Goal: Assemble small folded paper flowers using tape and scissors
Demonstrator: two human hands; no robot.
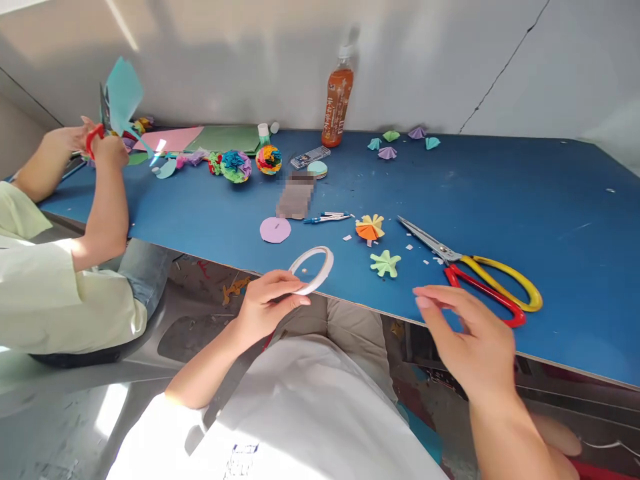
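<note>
My left hand point(270, 300) pinches a roll of white tape point(327, 263) between thumb and fingers, holding it up at the table's front edge. My right hand point(473, 340) is raised by the edge on the right, its thumb and forefinger pressed together. Whatever may be between those fingertips is too small to make out. Just behind it lie large scissors point(455, 257) with one yellow and one red handle. A light green folded paper flower point(385, 264) and an orange and yellow one point(370, 227) rest between the hands. Beside the tape is a lilac paper disc point(275, 230).
An orange drink bottle point(339, 100) stands by the wall. Small folded papers point(387, 153), a drawing compass point(327, 217), a blurred-out flat object point(297, 195) and paper balls point(236, 167) lie on the blue table point(575, 233). At left a co-worker's hands point(107, 147) cut blue paper point(124, 93).
</note>
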